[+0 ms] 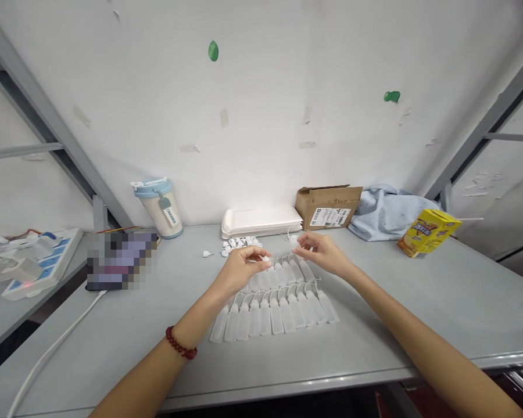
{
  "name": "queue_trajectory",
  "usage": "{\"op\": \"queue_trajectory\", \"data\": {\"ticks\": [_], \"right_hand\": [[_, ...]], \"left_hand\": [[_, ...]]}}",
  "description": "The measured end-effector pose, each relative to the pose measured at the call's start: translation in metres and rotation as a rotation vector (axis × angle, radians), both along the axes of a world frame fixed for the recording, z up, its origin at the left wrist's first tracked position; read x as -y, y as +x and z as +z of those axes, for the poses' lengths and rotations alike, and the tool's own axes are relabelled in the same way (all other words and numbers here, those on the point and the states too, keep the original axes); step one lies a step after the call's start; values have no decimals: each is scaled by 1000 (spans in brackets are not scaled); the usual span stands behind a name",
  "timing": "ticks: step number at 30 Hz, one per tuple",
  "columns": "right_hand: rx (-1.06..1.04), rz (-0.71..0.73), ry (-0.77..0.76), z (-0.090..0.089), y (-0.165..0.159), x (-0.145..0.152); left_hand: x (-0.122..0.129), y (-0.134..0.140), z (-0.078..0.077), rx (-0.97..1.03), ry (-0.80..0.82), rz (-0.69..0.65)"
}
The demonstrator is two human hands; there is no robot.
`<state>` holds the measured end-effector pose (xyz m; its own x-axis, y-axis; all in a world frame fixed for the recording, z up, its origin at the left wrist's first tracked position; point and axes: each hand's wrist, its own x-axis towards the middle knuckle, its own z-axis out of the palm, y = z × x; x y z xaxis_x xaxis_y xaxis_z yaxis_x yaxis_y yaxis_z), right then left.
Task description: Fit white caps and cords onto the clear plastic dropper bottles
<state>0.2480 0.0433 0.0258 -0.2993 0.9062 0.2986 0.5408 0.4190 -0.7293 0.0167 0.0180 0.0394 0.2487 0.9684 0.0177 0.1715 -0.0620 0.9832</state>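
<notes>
A white piece (pixel 265 259) is pinched in the left hand (pixel 244 267), left of and slightly nearer the body than the translucent piece (pixel 293 240) gripped by the right hand (pixel 320 252)

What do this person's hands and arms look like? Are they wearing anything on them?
Both the left hand and the right hand are bare, with no gloves. The left wrist wears a bracelet of dark red, rounded beads. The right wrist shows no bracelet or watch. No sleeves show on the left forearm or right forearm.
</notes>
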Motion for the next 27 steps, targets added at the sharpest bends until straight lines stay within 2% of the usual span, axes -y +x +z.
{"op": "queue_trajectory", "data": {"ticks": [4,8,13,22,27], "right_hand": [[217,-32,419,-10,-16,9],[287,-17,679,-15,-27,18],[304,-25,778,-14,-32,24],[412,-4,967,-5,-32,29],[443,-7,993,-2,-32,32]], "left_hand": [[7,6,3,159,-31,0],[11,12,5,254,-23,73],[12,14,5,247,3,155],[11,12,1,160,26,141],[10,12,1,139,34,138]]}}
